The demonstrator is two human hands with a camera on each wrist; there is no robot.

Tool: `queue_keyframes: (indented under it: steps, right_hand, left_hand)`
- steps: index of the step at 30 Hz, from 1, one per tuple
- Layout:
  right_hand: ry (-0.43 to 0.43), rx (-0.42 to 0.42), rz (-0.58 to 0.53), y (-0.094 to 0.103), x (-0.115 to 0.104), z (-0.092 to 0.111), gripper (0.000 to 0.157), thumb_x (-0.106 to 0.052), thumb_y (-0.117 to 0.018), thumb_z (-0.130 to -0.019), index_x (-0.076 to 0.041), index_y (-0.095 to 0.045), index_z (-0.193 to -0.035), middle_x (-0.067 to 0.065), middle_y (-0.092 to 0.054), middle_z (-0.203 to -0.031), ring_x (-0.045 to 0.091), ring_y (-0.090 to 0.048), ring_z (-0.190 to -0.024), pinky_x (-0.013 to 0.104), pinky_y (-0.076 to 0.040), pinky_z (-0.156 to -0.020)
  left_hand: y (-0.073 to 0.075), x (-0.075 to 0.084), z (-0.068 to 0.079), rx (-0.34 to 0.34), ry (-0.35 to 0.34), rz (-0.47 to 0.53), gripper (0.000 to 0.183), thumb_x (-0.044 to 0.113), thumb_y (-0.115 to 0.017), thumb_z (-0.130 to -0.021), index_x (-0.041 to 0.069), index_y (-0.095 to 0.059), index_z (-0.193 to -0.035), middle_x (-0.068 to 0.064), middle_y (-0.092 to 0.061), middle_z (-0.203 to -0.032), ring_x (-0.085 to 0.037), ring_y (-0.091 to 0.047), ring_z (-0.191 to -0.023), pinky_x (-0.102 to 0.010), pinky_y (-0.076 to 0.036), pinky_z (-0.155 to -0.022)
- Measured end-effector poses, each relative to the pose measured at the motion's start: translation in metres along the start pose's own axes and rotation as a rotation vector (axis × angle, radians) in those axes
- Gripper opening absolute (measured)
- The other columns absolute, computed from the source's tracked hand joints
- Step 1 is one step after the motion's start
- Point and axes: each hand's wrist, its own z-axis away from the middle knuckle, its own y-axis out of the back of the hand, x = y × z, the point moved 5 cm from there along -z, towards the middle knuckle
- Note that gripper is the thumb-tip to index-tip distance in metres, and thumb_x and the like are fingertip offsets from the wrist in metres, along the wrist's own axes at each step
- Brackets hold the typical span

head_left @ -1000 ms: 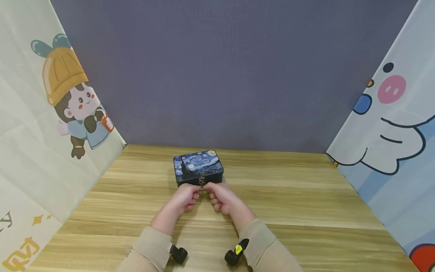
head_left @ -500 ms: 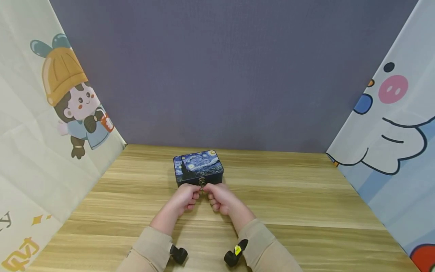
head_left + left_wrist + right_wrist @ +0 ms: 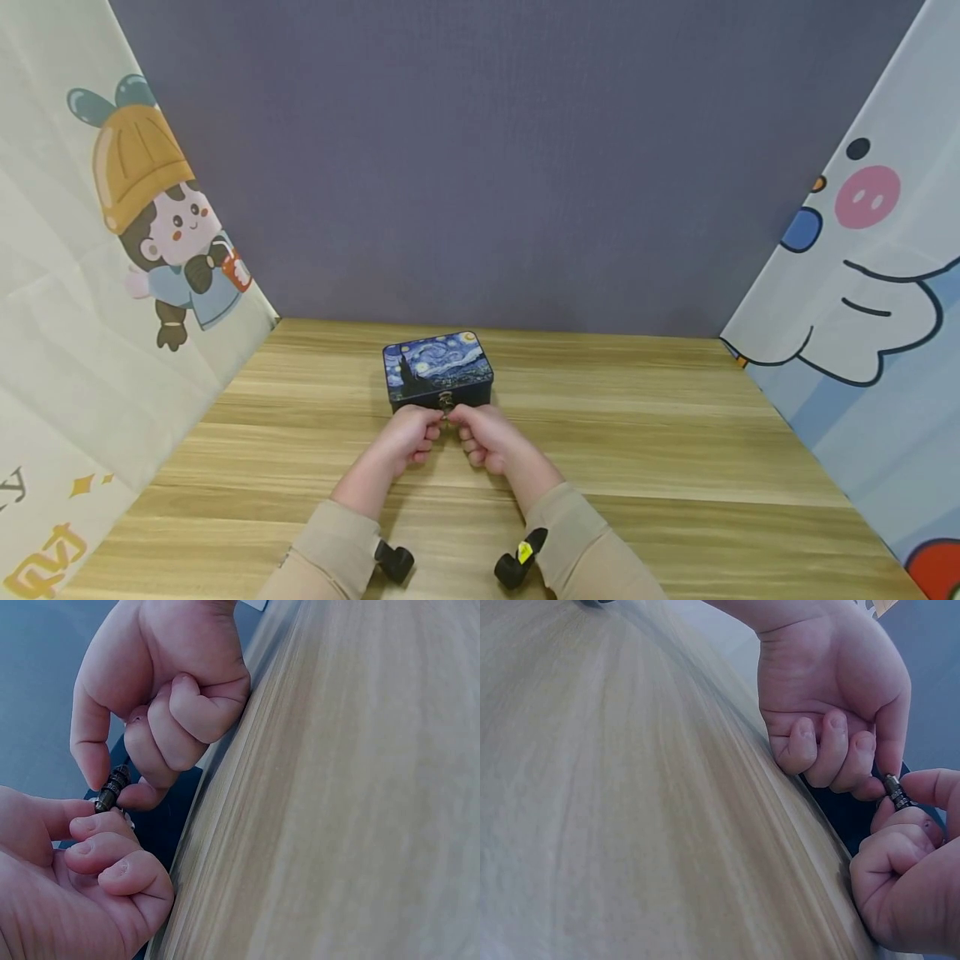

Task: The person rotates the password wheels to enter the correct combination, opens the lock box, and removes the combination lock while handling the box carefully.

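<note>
Left hand (image 3: 411,433) and right hand (image 3: 486,435) pinch a ridged, cylindrical lock (image 3: 112,788), partly hidden, at the rectangular box (image 3: 437,368) on its near side.

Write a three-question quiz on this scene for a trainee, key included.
1. True or false: the box stands open.
2. The left hand and right hand pinch which object? A) a spoon; B) a dark ridged cylinder; C) a paintbrush.
3. On which sleeve is the black device with the yellow patch?

Key:
1. False; it is closed.
2. B.
3. The right sleeve.
</note>
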Motion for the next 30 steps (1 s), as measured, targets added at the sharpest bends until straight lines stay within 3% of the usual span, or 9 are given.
queue_keyframes:
  steps: [30]
  right_hand:
    - [-0.007, 0.006, 0.003, -0.0009, -0.0009, 0.0017, 0.028, -0.021, -0.065, -0.086, -0.016, -0.045, -0.067, -0.007, -0.030, -0.056, 0.004, -0.022, -0.043, 0.019, -0.018, -0.038]
  left_hand:
    - [0.0001, -0.0005, -0.0007, -0.009, 0.004, 0.009, 0.021, 0.015, -0.047, -0.103, 0.001, -0.055, -0.091, 0.000, -0.041, -0.066, -0.009, -0.025, -0.048, -0.024, -0.022, -0.046]
